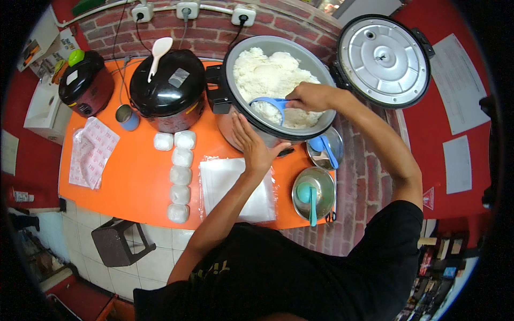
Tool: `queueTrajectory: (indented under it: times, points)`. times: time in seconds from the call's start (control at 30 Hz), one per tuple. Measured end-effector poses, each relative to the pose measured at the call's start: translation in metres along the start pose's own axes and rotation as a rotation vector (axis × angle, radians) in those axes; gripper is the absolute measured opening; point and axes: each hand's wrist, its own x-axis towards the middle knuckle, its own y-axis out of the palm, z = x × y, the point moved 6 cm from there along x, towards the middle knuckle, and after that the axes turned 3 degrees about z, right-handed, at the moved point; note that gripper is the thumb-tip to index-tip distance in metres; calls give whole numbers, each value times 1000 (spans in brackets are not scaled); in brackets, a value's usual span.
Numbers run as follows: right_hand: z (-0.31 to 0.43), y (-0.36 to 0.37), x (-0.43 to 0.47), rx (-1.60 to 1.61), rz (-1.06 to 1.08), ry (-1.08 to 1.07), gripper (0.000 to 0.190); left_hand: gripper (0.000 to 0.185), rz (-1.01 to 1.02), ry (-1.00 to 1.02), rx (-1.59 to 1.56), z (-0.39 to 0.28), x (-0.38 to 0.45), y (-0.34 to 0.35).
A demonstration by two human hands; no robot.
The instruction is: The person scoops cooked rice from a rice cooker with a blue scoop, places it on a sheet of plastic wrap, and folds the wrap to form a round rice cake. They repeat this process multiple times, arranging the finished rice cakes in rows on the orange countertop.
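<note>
A large rice cooker (257, 134) with its lid (383, 60) raised is full of white cooked rice (273, 72). Inside it my right hand (309, 97) grips a blue scoop (268, 100), whose bowl holds rice. My left hand (253, 146) lies with fingers spread against the cooker's outer wall and holds nothing. Below that hand is a stack of clear plastic sheets (225, 182). To its left, several wrapped white rice portions (180, 175) stand in a column, with one (163, 141) beside the top. A steel bowl (295, 196) with a green scoop (307, 192) sits at the right edge.
Two closed rice cookers (168, 90) (86, 88) stand on the orange table (132, 176), one with a white paddle (160, 50) on its lid. A blue cup (127, 117), printed wrapping sheets (92, 152), and another steel bowl (339, 140) with a blue scoop are nearby. A dark stool (116, 244) stands below.
</note>
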Motion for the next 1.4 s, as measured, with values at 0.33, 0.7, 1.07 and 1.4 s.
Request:
queueTrajectory:
  times: [0.33,0.7,1.07,1.4]
  points:
    - [-61,2,-40,730,-76,300,37,142,5,62,23,8,-3,-5]
    - [25,170,-109,1494,-470,315,27,108,846,71,478,172,-204,-78]
    - [132,371,-37,698,-745,416,46,125,879,35,519,187,-222,-81]
    - [162,391,29,474,-270,554,67,131,961,-22,573,191,-226,-78]
